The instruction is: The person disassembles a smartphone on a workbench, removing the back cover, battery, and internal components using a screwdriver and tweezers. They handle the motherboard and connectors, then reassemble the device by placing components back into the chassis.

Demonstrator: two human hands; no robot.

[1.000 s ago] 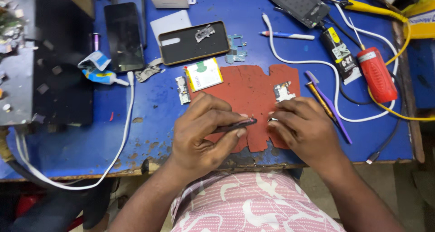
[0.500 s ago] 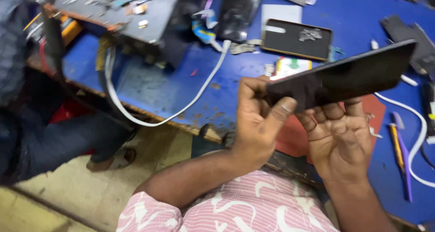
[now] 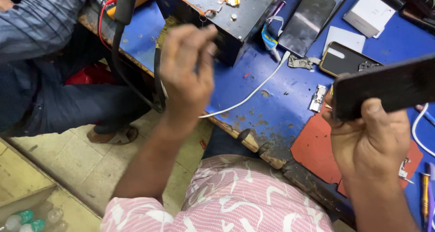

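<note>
Two hands raised: right clutches a dark phone; left blurred, grip unclear

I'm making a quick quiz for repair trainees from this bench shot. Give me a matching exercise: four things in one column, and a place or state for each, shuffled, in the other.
Things:
1. dark phone
2. white cable
3. red mat
4. white box

Places or states:
A. flat on the blue table, at its near edge
B. at the table's far side
C. held up in the right hand
D. trailing across the table and off its near edge

Pairs: 1-C, 2-D, 3-A, 4-B
</note>
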